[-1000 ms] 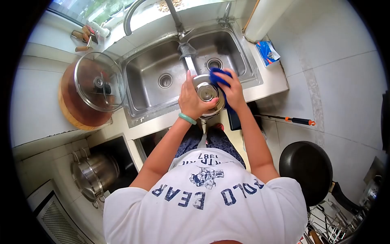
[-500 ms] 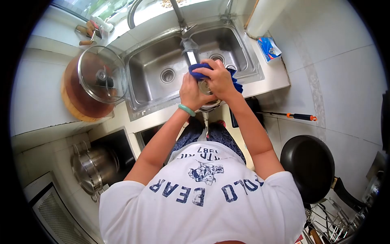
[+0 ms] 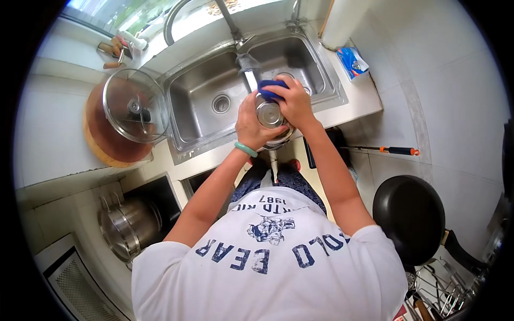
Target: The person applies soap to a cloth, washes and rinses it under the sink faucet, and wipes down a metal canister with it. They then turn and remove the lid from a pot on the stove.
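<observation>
Over the front edge of the sink, my left hand [image 3: 251, 124] is curved around a clear round glass container [image 3: 269, 113], thumb along its near side. Its circular end faces up toward me. My right hand [image 3: 295, 102] presses a blue cloth [image 3: 272, 89] against the far side of the container, fingers bent over the cloth. Part of the container is hidden behind both hands. A pale green bangle [image 3: 246, 149] circles my left wrist.
The double steel sink [image 3: 176, 125] with its faucet [image 3: 231, 24] lies ahead. On the left, a glass lid [image 3: 120, 104] rests on a round wooden board [image 3: 96, 144]. A steel pot [image 3: 123, 224] stands lower left; a black frying pan [image 3: 409, 219] is at right.
The blue cloth has shifted slightly right with my right hand, and its loose part right of the hand no longer shows. More of the container's round end is visible.
</observation>
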Motion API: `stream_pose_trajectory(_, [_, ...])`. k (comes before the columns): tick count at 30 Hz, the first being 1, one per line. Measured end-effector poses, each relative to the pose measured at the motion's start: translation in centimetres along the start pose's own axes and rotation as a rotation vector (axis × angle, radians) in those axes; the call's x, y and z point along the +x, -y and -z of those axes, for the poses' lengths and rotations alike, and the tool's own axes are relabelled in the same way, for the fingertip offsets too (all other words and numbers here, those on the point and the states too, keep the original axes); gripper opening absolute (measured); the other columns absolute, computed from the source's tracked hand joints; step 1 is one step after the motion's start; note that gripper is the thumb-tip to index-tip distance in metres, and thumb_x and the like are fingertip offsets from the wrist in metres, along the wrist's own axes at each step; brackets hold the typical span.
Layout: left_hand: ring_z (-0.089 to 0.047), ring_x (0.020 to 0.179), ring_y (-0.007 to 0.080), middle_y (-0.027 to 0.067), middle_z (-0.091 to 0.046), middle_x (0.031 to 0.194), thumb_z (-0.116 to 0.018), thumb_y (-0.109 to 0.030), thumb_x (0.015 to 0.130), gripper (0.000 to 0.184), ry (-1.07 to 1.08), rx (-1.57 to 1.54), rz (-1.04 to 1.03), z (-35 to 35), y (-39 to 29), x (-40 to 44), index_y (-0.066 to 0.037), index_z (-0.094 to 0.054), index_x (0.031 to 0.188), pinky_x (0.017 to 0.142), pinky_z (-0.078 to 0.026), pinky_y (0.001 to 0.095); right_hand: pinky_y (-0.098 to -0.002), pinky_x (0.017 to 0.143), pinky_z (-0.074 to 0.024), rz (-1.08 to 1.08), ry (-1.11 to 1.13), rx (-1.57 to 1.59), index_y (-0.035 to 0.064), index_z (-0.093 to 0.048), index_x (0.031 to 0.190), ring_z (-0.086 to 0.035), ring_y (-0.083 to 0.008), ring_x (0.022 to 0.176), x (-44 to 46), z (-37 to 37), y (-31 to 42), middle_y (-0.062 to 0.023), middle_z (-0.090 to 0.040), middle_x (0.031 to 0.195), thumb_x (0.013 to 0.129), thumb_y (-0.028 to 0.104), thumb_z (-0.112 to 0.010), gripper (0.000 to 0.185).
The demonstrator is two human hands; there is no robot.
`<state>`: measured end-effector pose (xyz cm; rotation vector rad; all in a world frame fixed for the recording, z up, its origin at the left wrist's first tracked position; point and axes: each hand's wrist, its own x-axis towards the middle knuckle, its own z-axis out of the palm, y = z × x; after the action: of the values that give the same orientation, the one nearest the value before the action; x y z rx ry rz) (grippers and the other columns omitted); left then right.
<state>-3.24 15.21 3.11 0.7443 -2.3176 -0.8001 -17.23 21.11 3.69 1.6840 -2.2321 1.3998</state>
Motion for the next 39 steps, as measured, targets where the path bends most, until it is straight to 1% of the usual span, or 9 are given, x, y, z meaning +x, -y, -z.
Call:
stream_pose_trajectory(2, [-0.049, 0.104, 0.0294, 0.014, -0.047, 0.114, -0.082, -0.037, 0.048, 0.096, 0.013, -0.013, -0.013, 0.3, -0.7, 0.1, -0.004, -0.036, 0.125, 0.088, -0.041, 0.0388, -0.0352, 0.075, -0.0452, -0.1, 0.028, 0.049, 0.0164, -0.065, 0.094, -0.054, -0.0289, 0.087, 0.0, 0.3, -0.2, -0.0061, -0.056, 0.101, 0.073, 0.012, -0.061, 0.021])
stream_pose_trajectory(5, [-0.047, 0.106, 0.0292, 0.0121, -0.046, 0.116, -0.079, -0.04, 0.053, 0.079, -0.009, 0.082, -0.026, 0.1, -0.9, -0.1, -0.014, -0.047, 0.121, 0.088, -0.041, 0.0387, -0.0383, 0.076, -0.044, -0.484, -0.238, 0.15, 0.0025, -0.061, 0.097, -0.054, -0.0353, 0.087, -4.3, 0.4, -2.5, -0.017, -0.056, 0.097, 0.081, 0.017, -0.057, 0.022])
stream_pose_trajectory(7, [-0.047, 0.107, 0.0299, 0.0126, -0.045, 0.116, -0.079, -0.039, 0.053, 0.077, -0.005, 0.143, -0.033, -0.1, -1.0, -0.4, -0.014, -0.048, 0.12, 0.088, -0.04, 0.0389, -0.0386, 0.075, -0.044, -0.697, -0.101, 0.136, 0.0009, -0.059, 0.099, -0.055, -0.0355, 0.087, -9.9, 0.7, -5.3, -0.0201, -0.056, 0.095, 0.082, 0.02, -0.057, 0.026])
stream_pose_trajectory(14, [-0.039, 0.11, 0.0361, 0.0183, -0.039, 0.12, -0.079, -0.037, 0.054, 0.063, -0.083, 0.159, -0.087, -1.2, -1.6, -0.9, -0.011, -0.055, 0.106, 0.092, -0.035, 0.043, -0.0391, 0.081, -0.0453, -0.78, 0.192, 0.065, 0.0018, -0.052, 0.107, -0.055, -0.0363, 0.091, -13.6, 1.7, 1.1, -0.0207, -0.05, 0.103, 0.051, 0.051, -0.079, 0.079])
stream_pose_trajectory(24, [-0.05, 0.107, 0.0294, 0.0094, -0.056, 0.096, -0.079, -0.024, 0.051, 0.052, 0.307, 0.061, -0.363, 0.7, 0.1, 2.8, -0.007, -0.063, 0.098, 0.089, -0.041, 0.0393, -0.0443, 0.078, -0.0458, -0.92, 0.167, 0.082, 0.0052, -0.04, 0.114, -0.054, -0.0398, 0.091, -12.7, -0.3, 2.3, -0.0208, -0.044, 0.104, 0.056, 0.036, -0.076, 0.075])
stream_pose_trajectory(33, [-0.056, 0.097, 0.0245, 0.009, -0.056, 0.107, -0.076, -0.019, 0.053, 0.051, 0.646, -0.018, -0.47, 1.6, -1.2, 5.7, -0.009, -0.061, 0.101, 0.081, -0.048, 0.0334, -0.0434, 0.079, -0.0454, -0.765, 0.229, 0.168, 0.0052, -0.036, 0.116, -0.054, -0.0402, 0.091, -14.2, -1.0, -0.7, -0.0241, -0.047, 0.102, 0.059, 0.027, -0.074, 0.072])
stream_pose_trajectory(34, [-0.055, 0.099, 0.0262, 0.0091, -0.056, 0.108, -0.075, -0.021, 0.054, 0.051, 0.652, 0.001, -0.434, 1.7, -1.7, 5.5, -0.01, -0.06, 0.103, 0.087, -0.045, 0.0357, -0.0422, 0.08, -0.0453, -0.691, 0.217, 0.227, 0.0055, -0.035, 0.118, -0.054, -0.0398, 0.093, -15.1, -1.1, -2.2, -0.0251, -0.048, 0.104, 0.06, 0.025, -0.074, 0.072])
stream_pose_trajectory(36, [-0.053, 0.105, 0.0254, 0.0098, -0.056, 0.108, -0.071, -0.017, 0.055, 0.05, 0.563, 0.089, -0.464, 1.6, -1.9, 4.6, -0.007, -0.06, 0.103, 0.096, -0.038, 0.0366, -0.0423, 0.08, -0.0442, -0.887, 0.044, 0.16, 0.0067, -0.039, 0.114, -0.052, -0.0386, 0.096, -14.6, 0.6, -2.8, -0.0229, -0.05, 0.103, 0.065, 0.015, -0.069, 0.058])
stream_pose_trajectory(39, [-0.05, 0.11, 0.0269, 0.009, -0.057, 0.108, -0.067, -0.019, 0.058, 0.051, 0.518, 0.062, -0.442, 1.1, -1.9, 3.7, -0.008, -0.058, 0.107, 0.101, -0.031, 0.0404, -0.0415, 0.079, -0.0425, -0.65, -0.198, -0.1, 0.0109, -0.043, 0.107, -0.049, -0.0343, 0.093, -13.4, 0.4, -4.2, -0.0144, -0.047, 0.103, 0.068, 0.01, -0.065, 0.045])
